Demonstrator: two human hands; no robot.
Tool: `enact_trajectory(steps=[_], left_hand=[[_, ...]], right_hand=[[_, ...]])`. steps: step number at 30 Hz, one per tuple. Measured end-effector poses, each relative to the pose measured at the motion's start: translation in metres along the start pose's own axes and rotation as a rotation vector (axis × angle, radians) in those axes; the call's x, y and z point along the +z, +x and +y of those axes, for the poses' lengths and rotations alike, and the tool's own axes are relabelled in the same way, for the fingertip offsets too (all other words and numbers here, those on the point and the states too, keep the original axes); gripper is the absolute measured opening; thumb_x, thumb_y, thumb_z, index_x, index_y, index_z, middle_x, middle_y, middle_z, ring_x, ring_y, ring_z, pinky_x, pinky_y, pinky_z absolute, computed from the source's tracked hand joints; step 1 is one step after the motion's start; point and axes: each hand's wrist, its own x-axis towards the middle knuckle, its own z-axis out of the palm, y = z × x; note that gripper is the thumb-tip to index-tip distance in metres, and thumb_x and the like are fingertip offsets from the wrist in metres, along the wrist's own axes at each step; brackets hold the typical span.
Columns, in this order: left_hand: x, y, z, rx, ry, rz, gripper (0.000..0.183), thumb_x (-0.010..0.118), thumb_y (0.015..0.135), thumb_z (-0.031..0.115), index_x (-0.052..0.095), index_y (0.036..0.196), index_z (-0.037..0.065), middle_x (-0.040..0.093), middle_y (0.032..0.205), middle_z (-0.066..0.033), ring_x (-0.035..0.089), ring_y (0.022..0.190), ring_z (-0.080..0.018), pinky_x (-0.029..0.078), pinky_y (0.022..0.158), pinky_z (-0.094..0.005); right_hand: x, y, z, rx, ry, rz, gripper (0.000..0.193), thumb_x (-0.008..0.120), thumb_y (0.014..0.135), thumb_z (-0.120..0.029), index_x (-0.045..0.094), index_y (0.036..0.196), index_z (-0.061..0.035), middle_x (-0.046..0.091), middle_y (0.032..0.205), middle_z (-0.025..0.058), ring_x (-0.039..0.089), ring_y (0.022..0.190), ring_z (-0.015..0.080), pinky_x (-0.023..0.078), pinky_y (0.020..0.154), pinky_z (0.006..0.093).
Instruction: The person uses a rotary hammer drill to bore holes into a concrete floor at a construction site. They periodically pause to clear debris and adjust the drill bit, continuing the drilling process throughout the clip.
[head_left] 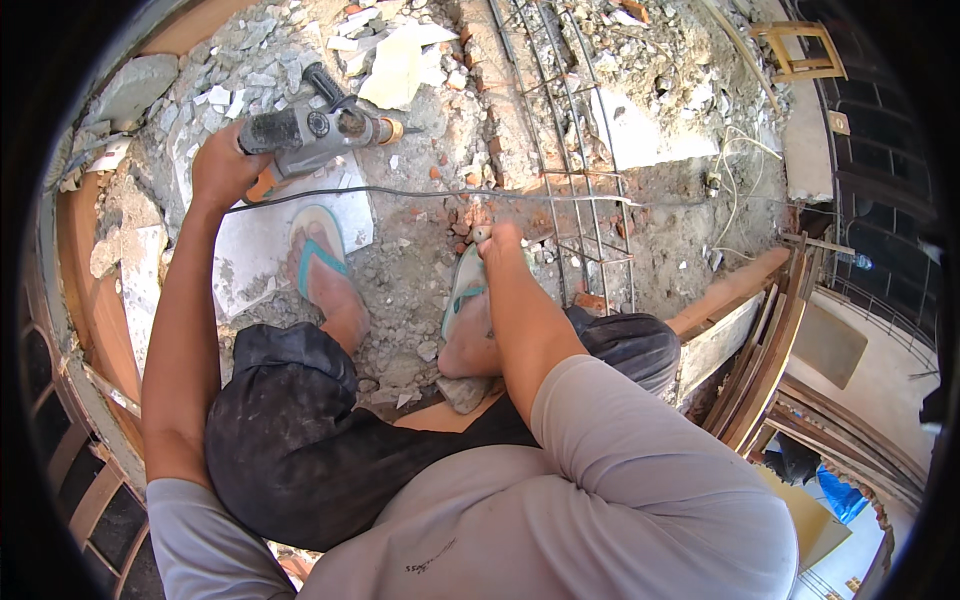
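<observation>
My left hand (225,168) is closed around the rear handle of a grey rotary hammer drill (305,140). The drill lies level over the rubble, its chuck end toward the right and its black side handle sticking up. Beside my right foot, my right hand (503,241) is closed on a thing with a round pale end (482,233); my fingers and wrist hide the rest of it. Red brick dust and crumbs (478,210) lie just beyond this hand. From the drill, a black power cable (430,190) runs across the ground to the right.
A steel rebar cage (575,150) lies to the right of my right hand. Broken concrete (260,65) and a pale slab (290,230) cover the left side. My feet wear flip-flops (318,255). Wooden planks (765,355) lean at the right.
</observation>
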Motion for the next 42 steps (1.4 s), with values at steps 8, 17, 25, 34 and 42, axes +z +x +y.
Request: enact_trajectory(steps=[8, 17, 25, 34, 42], left_hand=[[-0.001, -0.003, 0.004, -0.050, -0.028, -0.007, 0.035, 0.085, 0.084, 0.029, 0.083, 0.116, 0.015, 0.082, 0.091, -0.0111, 0.079, 0.080, -0.0287, 0.059, 0.077, -0.0415], [0.003, -0.002, -0.001, 0.020, -0.059, 0.004, 0.027, 0.083, 0.090, 0.023, 0.081, 0.111, 0.007, 0.078, 0.081, -0.0060, 0.072, 0.069, -0.0179, 0.056, 0.071, -0.0352], [-0.001, -0.001, 0.002, -0.004, -0.018, -0.010, 0.032, 0.084, 0.085, 0.028, 0.083, 0.114, 0.013, 0.082, 0.090, -0.0101, 0.079, 0.077, -0.0261, 0.059, 0.076, -0.0389], [0.000, -0.001, 0.000, -0.004, -0.061, 0.009, 0.029, 0.083, 0.085, 0.030, 0.083, 0.108, 0.011, 0.080, 0.083, -0.0087, 0.077, 0.069, -0.0230, 0.058, 0.070, -0.0376], [0.000, -0.001, 0.002, 0.006, -0.008, 0.034, 0.035, 0.086, 0.084, 0.035, 0.084, 0.111, 0.013, 0.082, 0.088, -0.0110, 0.079, 0.077, -0.0285, 0.059, 0.074, -0.0416]], right_hand=[[-0.011, -0.015, 0.029, -0.099, -0.295, -0.032, 0.019, 0.055, 0.111, -0.015, 0.054, 0.119, 0.0017, 0.057, 0.081, 0.0098, 0.057, 0.067, 0.0226, 0.058, 0.058, 0.0409], [-0.018, -0.016, 0.023, -0.019, -0.301, -0.143, 0.023, 0.059, 0.110, -0.017, 0.052, 0.124, -0.0009, 0.057, 0.088, 0.0123, 0.059, 0.065, 0.0217, 0.057, 0.055, 0.0382], [-0.004, -0.023, 0.040, 0.076, -0.128, 0.077, 0.021, 0.051, 0.107, -0.006, 0.052, 0.126, 0.0023, 0.061, 0.094, 0.0151, 0.060, 0.066, 0.0222, 0.059, 0.056, 0.0424], [-0.043, 0.007, -0.012, 0.066, -0.575, 0.038, 0.030, 0.044, 0.114, -0.011, 0.049, 0.139, 0.0036, 0.062, 0.095, 0.0153, 0.062, 0.066, 0.0246, 0.063, 0.054, 0.0418], [-0.070, -0.094, -0.012, 0.138, -1.118, -0.248, 0.022, 0.053, 0.113, -0.013, 0.051, 0.129, 0.0019, 0.059, 0.086, 0.0107, 0.061, 0.061, 0.0205, 0.063, 0.052, 0.0417]])
